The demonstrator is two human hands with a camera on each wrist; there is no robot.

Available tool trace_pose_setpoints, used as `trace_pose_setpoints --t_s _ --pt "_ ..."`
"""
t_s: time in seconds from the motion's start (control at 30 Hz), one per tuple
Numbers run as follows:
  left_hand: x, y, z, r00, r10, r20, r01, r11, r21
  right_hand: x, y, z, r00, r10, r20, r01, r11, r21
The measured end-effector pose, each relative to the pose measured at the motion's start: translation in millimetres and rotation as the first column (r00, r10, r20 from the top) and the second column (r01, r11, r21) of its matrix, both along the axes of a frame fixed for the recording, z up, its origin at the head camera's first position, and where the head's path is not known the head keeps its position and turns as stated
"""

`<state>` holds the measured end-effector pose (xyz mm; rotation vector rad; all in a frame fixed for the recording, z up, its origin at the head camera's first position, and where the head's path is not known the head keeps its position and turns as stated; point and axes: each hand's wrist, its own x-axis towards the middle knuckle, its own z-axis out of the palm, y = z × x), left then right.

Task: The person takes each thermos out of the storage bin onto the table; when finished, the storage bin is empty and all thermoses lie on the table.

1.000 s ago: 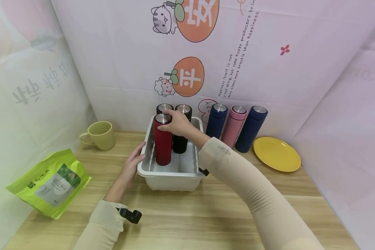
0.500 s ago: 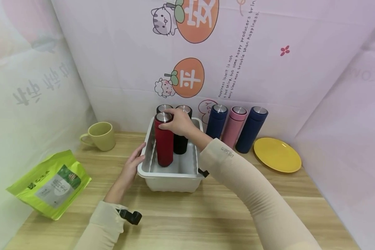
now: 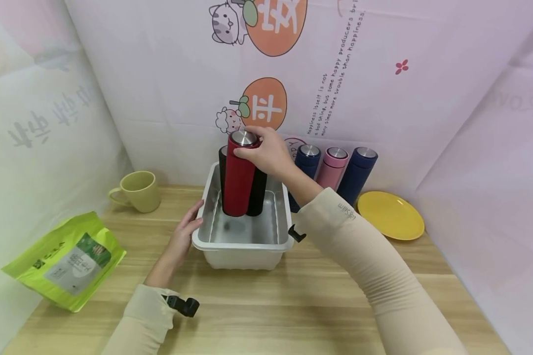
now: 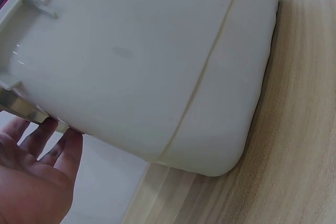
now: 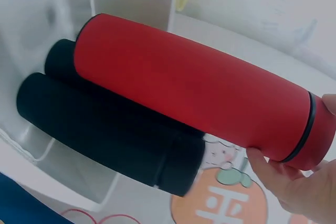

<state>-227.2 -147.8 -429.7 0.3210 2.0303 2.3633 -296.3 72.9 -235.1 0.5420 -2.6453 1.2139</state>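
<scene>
My right hand (image 3: 271,150) grips a red thermos (image 3: 240,182) near its silver-topped lid, thumb and fingers on either side. The red thermos is upright with a slight tilt, raised inside a white plastic bin (image 3: 244,246), above its floor. Behind it stand two black thermoses (image 5: 105,129) in the bin, partly hidden by the red one and my hand in the head view. My left hand (image 3: 186,231) rests at the bin's left rim, its fingertips touching the side with fingers fairly straight, also seen in the left wrist view.
Right of the bin stand two navy thermoses (image 3: 357,172) and a pink thermos (image 3: 334,170), with a yellow plate (image 3: 391,215) beyond. To the left are a yellow-green mug (image 3: 139,192) and a bright green pouch (image 3: 68,261). A printed cloth wall (image 3: 177,88) closes off the back.
My right hand has lifted the red thermos up and back within the bin, and more of the bin's floor shows. The left hand stays at the rim.
</scene>
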Motion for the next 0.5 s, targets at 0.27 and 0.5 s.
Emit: trace_pose_setpoints --t_s 0.27,0.5 --pt "1.7 1.7 1.3 1.0 0.013 0.0 -0.013 1.0 0.0 9.5 23 28.5 0.996 -0.034 0.085 0.043 0.994 -0.097" --pt "0.8 1.5 1.5 1.0 0.009 -0.002 -0.009 1.0 0.005 15.6 49 50.0 0.987 -0.04 0.158 0.062 0.988 -0.141"
